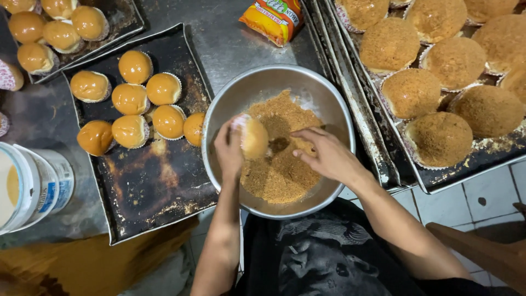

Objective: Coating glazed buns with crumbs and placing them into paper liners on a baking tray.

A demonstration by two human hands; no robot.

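A round metal bowl (329,96) rests on my lap at the table's edge, half filled with brown crumbs (282,175). My left hand (229,148) holds a glazed bun (255,138) in a paper cup, tipped sideways over the crumbs. My right hand (323,153) lies flat in the bowl with its fingers on the crumbs beside the bun. A dark baking tray (148,181) to the left carries several shiny glazed buns (130,98). On the right, another tray (476,164) holds several buns coated in crumbs (438,138).
A second tray of glazed buns (60,33) sits at the top left. A white plastic tub (33,183) stands at the left edge. An orange snack packet (274,19) lies on the metal table above the bowl. White floor tiles (455,203) show at the lower right.
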